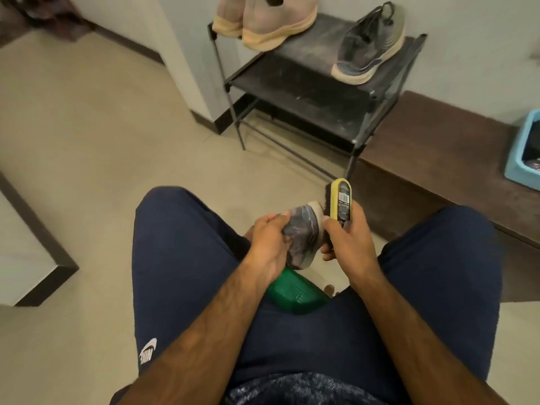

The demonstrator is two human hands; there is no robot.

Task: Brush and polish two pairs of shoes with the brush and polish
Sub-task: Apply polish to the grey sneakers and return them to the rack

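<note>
Brush (340,204): long axis points away from the person, yellow back to the right, bristles facing left and touching the pale sole of the grey sneaker (301,232). The sneaker is held between the knees, long axis also running away; can't tell toe from heel. Right hand (347,241) grips the brush's near end. Left hand (270,247) is curled round the sneaker's upper. The matching sneaker (369,45) sits on the shoe rack (306,92).
</note>
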